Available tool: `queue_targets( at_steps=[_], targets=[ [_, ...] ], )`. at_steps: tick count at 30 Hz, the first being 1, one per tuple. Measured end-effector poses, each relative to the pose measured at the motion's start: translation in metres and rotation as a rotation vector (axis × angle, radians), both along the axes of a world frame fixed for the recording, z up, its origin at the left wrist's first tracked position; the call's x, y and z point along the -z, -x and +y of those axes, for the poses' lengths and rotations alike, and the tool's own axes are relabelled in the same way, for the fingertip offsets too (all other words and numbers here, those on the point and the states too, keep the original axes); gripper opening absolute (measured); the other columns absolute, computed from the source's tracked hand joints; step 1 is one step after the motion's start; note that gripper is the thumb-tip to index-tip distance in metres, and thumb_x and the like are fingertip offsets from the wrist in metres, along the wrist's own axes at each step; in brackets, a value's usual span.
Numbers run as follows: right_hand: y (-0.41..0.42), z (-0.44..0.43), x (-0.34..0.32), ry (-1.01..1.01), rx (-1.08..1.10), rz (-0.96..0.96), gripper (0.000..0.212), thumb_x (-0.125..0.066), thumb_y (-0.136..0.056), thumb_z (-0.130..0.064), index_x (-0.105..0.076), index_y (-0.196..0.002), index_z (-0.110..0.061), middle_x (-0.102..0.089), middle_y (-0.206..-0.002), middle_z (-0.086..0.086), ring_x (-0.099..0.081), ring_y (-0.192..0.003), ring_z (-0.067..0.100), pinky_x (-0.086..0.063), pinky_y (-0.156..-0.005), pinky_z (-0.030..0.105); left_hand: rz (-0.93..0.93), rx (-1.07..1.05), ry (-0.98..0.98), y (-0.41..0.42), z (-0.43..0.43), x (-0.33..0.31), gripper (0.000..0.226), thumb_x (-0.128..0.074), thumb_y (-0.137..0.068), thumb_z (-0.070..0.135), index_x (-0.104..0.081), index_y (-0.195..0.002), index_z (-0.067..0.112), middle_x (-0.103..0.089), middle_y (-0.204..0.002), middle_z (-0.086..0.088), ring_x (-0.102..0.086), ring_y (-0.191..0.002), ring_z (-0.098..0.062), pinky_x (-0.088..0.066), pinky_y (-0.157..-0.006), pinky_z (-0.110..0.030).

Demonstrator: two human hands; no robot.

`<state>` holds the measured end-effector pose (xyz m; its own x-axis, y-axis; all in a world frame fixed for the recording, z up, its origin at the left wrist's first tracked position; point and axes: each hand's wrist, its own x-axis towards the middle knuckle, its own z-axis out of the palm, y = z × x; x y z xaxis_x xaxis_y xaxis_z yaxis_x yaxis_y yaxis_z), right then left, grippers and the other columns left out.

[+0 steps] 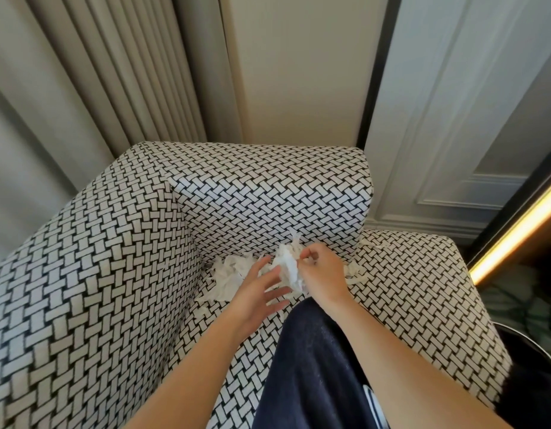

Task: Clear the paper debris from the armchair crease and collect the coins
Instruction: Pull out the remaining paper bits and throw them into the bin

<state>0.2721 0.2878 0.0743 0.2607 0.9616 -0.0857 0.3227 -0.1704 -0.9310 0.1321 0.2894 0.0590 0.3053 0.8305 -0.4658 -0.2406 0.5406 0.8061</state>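
White shredded paper debris [229, 274] lies bunched in the crease where the seat meets the backrest of a black-and-white woven-pattern armchair [113, 274]. My right hand [322, 272] pinches a bunch of the paper [289, 264] and holds it lifted above the crease. My left hand [258, 292] hovers just beside that bunch with fingers spread and straight. More scraps [356, 274] lie to the right of my right hand. No coins are visible.
Beige curtains [98, 72] hang behind the armchair at the left. A white panelled wall [453, 119] stands at the right, with a lit strip [515, 233] and a dark round object [528, 351] by the chair's right side. Dark blue fabric [314, 366] covers the seat front.
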Motion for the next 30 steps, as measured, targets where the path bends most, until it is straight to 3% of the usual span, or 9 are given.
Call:
queue_targets(
  at_steps=[3, 6, 9, 11, 15, 18, 21, 26, 30],
  targets=[
    [0.0, 0.002, 0.002, -0.013, 0.001, 0.023, 0.012, -0.059, -0.083, -0.012, -0.058, -0.093, -0.017, -0.061, -0.096, -0.002, -0.059, -0.078, 0.009, -0.049, -0.06, 0.024, -0.043, 0.071, -0.04, -0.004, 0.001, -0.003, 0.039, -0.062, -0.089, 0.021, -0.052, -0.127, 0.019, -0.067, -0.109, -0.007, -0.063, -0.097, -0.023, -0.052, -0.087, -0.038],
    [-0.001, 0.002, 0.003, -0.024, -0.011, 0.054, 0.014, -0.061, -0.083, -0.012, -0.059, -0.095, -0.019, -0.06, -0.095, -0.008, -0.058, -0.08, 0.002, -0.045, -0.055, 0.013, 0.047, -0.021, -0.096, -0.006, 0.0, -0.002, 0.036, -0.064, -0.086, 0.008, -0.055, -0.12, 0.016, -0.069, -0.097, -0.004, -0.064, -0.082, -0.014, -0.054, -0.074, -0.03],
    [-0.001, 0.001, 0.004, -0.051, -0.015, 0.05, 0.014, -0.06, -0.085, -0.011, -0.058, -0.095, -0.021, -0.059, -0.092, -0.012, -0.056, -0.081, -0.001, -0.043, -0.057, 0.011, 0.097, -0.093, -0.107, 0.0, -0.001, -0.002, 0.036, -0.061, -0.087, 0.001, -0.055, -0.121, 0.01, -0.066, -0.111, -0.015, -0.065, -0.09, -0.019, -0.054, -0.067, -0.026],
    [-0.002, 0.001, 0.004, -0.068, -0.006, 0.047, 0.014, -0.058, -0.087, -0.009, -0.058, -0.096, -0.02, -0.06, -0.091, -0.011, -0.056, -0.083, 0.002, -0.045, -0.063, 0.015, 0.126, -0.119, -0.122, 0.004, -0.002, -0.002, 0.035, -0.061, -0.086, -0.001, -0.056, -0.12, 0.007, -0.065, -0.11, -0.016, -0.066, -0.093, -0.022, -0.054, -0.065, -0.025],
    [-0.001, 0.0, 0.003, -0.102, 0.009, 0.032, 0.013, -0.06, -0.086, -0.011, -0.062, -0.097, -0.016, -0.062, -0.09, -0.01, -0.058, -0.085, 0.008, -0.052, -0.074, 0.028, 0.166, -0.135, -0.146, 0.011, -0.003, -0.005, 0.031, -0.059, -0.088, 0.0, -0.055, -0.119, 0.004, -0.065, -0.11, -0.016, -0.066, -0.096, -0.024, -0.055, -0.07, -0.028],
    [-0.001, -0.004, 0.003, -0.127, 0.042, 0.071, 0.014, -0.062, -0.084, -0.01, -0.063, -0.092, -0.022, -0.063, -0.088, -0.012, -0.059, -0.084, 0.003, -0.053, -0.072, 0.025, 0.189, -0.128, -0.16, 0.015, -0.004, -0.01, 0.033, -0.059, -0.088, 0.0, -0.053, -0.121, 0.003, -0.065, -0.111, -0.015, -0.065, -0.1, -0.026, -0.055, -0.077, -0.033],
    [-0.001, -0.009, 0.001, -0.122, 0.044, 0.137, 0.02, -0.062, -0.084, -0.008, -0.063, -0.088, -0.027, -0.065, -0.088, -0.013, -0.06, -0.081, -0.001, -0.054, -0.069, 0.021, 0.238, -0.101, -0.199, 0.019, -0.002, -0.019, 0.039, -0.059, -0.088, -0.001, -0.051, -0.126, 0.002, -0.064, -0.108, -0.015, -0.066, -0.098, -0.025, -0.056, -0.075, -0.03],
    [-0.011, -0.022, -0.006, -0.216, 0.079, 0.186, 0.02, -0.061, -0.085, -0.005, -0.066, -0.098, -0.02, -0.067, -0.093, -0.013, -0.06, -0.085, -0.004, -0.046, -0.069, 0.008, 0.356, -0.009, -0.281, 0.018, 0.007, -0.042, 0.051, -0.062, -0.087, 0.002, -0.044, -0.135, 0.003, -0.058, -0.118, -0.018, -0.063, -0.103, -0.029, -0.055, -0.076, -0.031],
    [-0.024, -0.036, -0.009, -0.269, 0.132, 0.326, 0.024, -0.066, -0.084, -0.006, -0.064, -0.102, -0.022, -0.067, -0.096, -0.012, -0.063, -0.085, -0.003, -0.05, -0.066, 0.012, 0.453, 0.06, -0.341, 0.006, 0.013, -0.058, 0.05, -0.065, -0.085, 0.007, -0.047, -0.132, 0.01, -0.057, -0.12, -0.014, -0.061, -0.106, -0.03, -0.052, -0.091, -0.045]
  ],
)
